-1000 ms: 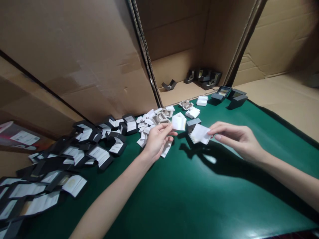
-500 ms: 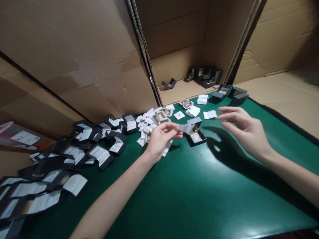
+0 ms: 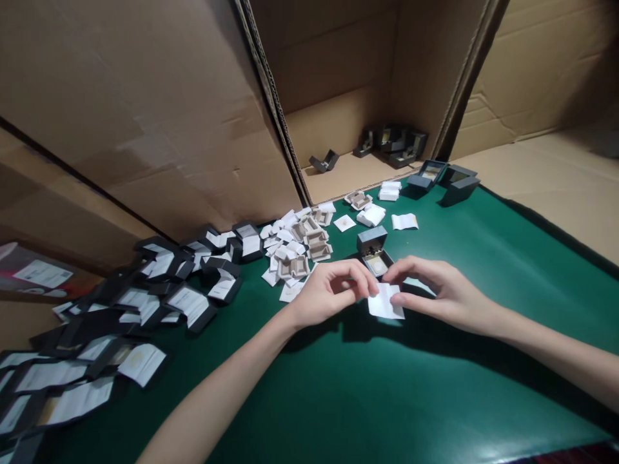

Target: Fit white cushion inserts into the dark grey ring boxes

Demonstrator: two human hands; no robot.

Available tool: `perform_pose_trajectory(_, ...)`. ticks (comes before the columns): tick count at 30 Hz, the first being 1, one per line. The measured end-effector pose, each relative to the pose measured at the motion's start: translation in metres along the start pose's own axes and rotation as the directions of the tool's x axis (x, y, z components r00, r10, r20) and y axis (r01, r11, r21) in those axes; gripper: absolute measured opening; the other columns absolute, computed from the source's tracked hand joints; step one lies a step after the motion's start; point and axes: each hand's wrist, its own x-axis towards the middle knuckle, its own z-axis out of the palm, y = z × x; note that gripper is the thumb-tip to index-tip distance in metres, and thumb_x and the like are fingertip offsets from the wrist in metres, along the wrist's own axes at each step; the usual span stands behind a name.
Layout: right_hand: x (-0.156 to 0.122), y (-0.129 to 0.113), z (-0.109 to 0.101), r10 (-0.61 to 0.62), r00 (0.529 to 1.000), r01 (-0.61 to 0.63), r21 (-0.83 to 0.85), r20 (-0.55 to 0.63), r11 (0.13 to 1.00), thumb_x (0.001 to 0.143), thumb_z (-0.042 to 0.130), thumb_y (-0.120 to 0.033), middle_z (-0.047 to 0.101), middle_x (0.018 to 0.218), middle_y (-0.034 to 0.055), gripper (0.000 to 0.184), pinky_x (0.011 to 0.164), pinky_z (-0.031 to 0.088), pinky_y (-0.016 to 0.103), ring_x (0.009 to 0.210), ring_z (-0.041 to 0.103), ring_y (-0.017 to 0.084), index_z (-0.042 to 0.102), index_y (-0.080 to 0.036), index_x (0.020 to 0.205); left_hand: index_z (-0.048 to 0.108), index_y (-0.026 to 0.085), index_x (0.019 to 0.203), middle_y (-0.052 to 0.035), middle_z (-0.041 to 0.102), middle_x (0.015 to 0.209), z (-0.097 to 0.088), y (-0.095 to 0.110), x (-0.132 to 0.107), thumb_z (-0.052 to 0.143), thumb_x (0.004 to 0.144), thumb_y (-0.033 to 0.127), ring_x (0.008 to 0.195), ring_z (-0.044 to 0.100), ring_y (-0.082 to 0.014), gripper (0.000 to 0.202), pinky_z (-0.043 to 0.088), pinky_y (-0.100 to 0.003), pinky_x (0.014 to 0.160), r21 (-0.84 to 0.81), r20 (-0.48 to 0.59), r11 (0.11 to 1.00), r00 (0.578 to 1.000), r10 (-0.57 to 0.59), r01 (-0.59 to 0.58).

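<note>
Between both hands is a small creased white paper slip (image 3: pixel 385 303), held above the green table (image 3: pixel 387 399). My left hand (image 3: pixel 331 290) pinches its upper left edge with thumb and fingertips. On the right side, my right hand (image 3: pixel 442 290) grips the slip between thumb and forefinger. Just beyond the fingers stands a small dark box (image 3: pixel 371 240) with its lid up and a pale insert inside; the right fingertips partly cover its front. Another white slip (image 3: pixel 405 222) lies flat behind it, to the right.
A heap of white papers and beige trays (image 3: pixel 294 248) lies left of the box. Many open dark boxes with papers (image 3: pixel 188 303) fill the table's left side. Further dark boxes (image 3: pixel 459 183) stand at the back right and inside a cardboard carton (image 3: pixel 338 122).
My right hand has come left and down from near the flat slip and now grips the held paper. My left hand has moved slightly right and nearer to me with it.
</note>
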Motion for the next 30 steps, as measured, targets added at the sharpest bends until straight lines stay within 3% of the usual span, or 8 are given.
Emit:
perform_pose_trajectory(3, 0.0, 0.0, 0.001, 0.029, 1.0, -0.03, 0.067, 0.011, 0.997, 0.086, 0.063, -0.035, 0.063, 0.087, 0.0054, 0.018, 0.075, 0.051, 0.028, 0.081, 0.06, 0.016, 0.061, -0.018, 0.09, 0.056, 0.009, 0.076, -0.0097, 0.062, 0.106, 0.001, -0.005, 0.001, 0.049, 0.083, 0.016, 0.1, 0.061, -0.0092, 0.012, 0.053, -0.019, 0.082, 0.058, -0.048, 0.998, 0.999, 0.015, -0.012)
perform_pose_trajectory(6, 0.002, 0.001, 0.0, -0.013, 0.998, 0.021, 0.139, -0.064, 0.99, 0.088, 0.06, -0.03, 0.058, 0.082, 0.0037, 0.013, 0.068, 0.049, 0.024, 0.075, 0.056, 0.013, 0.055, -0.018, 0.083, 0.06, 0.011, 0.086, -0.0081, 0.06, 0.116, 0.001, -0.013, 0.001, 0.045, 0.085, 0.015, 0.108, 0.059, -0.0099, 0.016, 0.054, -0.023, 0.088, 0.331, -0.15, 0.941, 0.981, 0.126, -0.07)
perform_pose_trajectory(8, 0.003, 0.002, -0.004, -0.018, 0.988, 0.045, 0.177, -0.154, 0.983, 0.089, 0.058, -0.027, 0.055, 0.083, 0.0028, 0.011, 0.064, 0.047, 0.022, 0.072, 0.054, 0.011, 0.052, -0.019, 0.084, 0.063, 0.015, 0.093, -0.0058, 0.06, 0.117, 0.0, -0.019, 0.001, 0.043, 0.086, 0.014, 0.111, 0.057, -0.0101, 0.021, 0.052, -0.027, 0.096, 0.6, -0.127, 0.789, 0.959, 0.253, -0.129)
perform_pose_trajectory(10, 0.004, 0.003, -0.008, -0.002, 0.972, 0.044, 0.175, -0.235, 0.984, 0.09, 0.058, -0.026, 0.054, 0.085, 0.0024, 0.01, 0.062, 0.047, 0.021, 0.072, 0.053, 0.01, 0.053, -0.019, 0.084, 0.063, 0.018, 0.103, -0.0053, 0.057, 0.124, -0.001, -0.024, 0.001, 0.042, 0.087, 0.015, 0.117, 0.054, -0.0122, 0.026, 0.048, -0.032, 0.103, 0.806, 0.006, 0.556, 0.942, 0.336, -0.203)
perform_pose_trajectory(13, 0.004, 0.005, -0.015, 0.017, 0.948, 0.023, 0.121, -0.319, 0.992, 0.089, 0.058, -0.026, 0.056, 0.085, 0.0023, 0.009, 0.065, 0.047, 0.021, 0.073, 0.055, 0.01, 0.058, -0.02, 0.084, 0.059, 0.019, 0.113, -0.0059, 0.052, 0.13, -0.001, -0.031, -0.001, 0.044, 0.088, 0.018, 0.125, 0.048, -0.0166, 0.03, 0.049, -0.034, 0.102, 0.921, 0.218, 0.24, 0.916, 0.336, -0.307)
perform_pose_trajectory(15, 0.005, 0.005, -0.018, 0.015, 0.93, 0.012, 0.07, -0.367, 0.997, 0.089, 0.059, -0.026, 0.058, 0.084, 0.0024, 0.009, 0.067, 0.047, 0.021, 0.075, 0.056, 0.011, 0.061, -0.02, 0.083, 0.059, 0.021, 0.114, -0.0051, 0.052, 0.13, -0.001, -0.035, -0.001, 0.044, 0.087, 0.019, 0.126, 0.047, -0.0177, 0.03, 0.05, -0.034, 0.1, 0.934, 0.282, 0.126, 0.908, 0.311, -0.333)
perform_pose_trajectory(19, 0.005, 0.004, -0.02, -0.072, 0.922, 0.048, -0.072, -0.381, 0.996, 0.089, 0.058, -0.023, 0.063, 0.09, 0.0027, 0.008, 0.069, 0.047, 0.023, 0.081, 0.059, 0.012, 0.066, -0.022, 0.088, 0.058, 0.019, 0.113, -0.0061, 0.054, 0.122, -0.001, -0.039, -0.001, 0.044, 0.087, 0.018, 0.123, 0.047, -0.0164, 0.029, 0.051, -0.032, 0.099, 0.94, 0.29, 0.082, 0.904, 0.314, -0.33)
perform_pose_trajectory(30, 0.005, 0.011, -0.01, -0.335, 0.938, 0.269, -0.422, -0.09, 0.866, 0.09, 0.049, -0.008, 0.064, 0.108, 0.0065, 0.027, 0.082, 0.05, 0.026, 0.094, 0.062, 0.014, 0.063, -0.018, 0.112, 0.061, 0.02, 0.106, -0.0031, 0.06, 0.105, 0.007, -0.045, 0.002, 0.05, 0.087, 0.021, 0.109, 0.053, -0.0099, 0.022, 0.05, -0.023, 0.089, 0.942, 0.258, 0.064, 0.829, 0.496, -0.331)
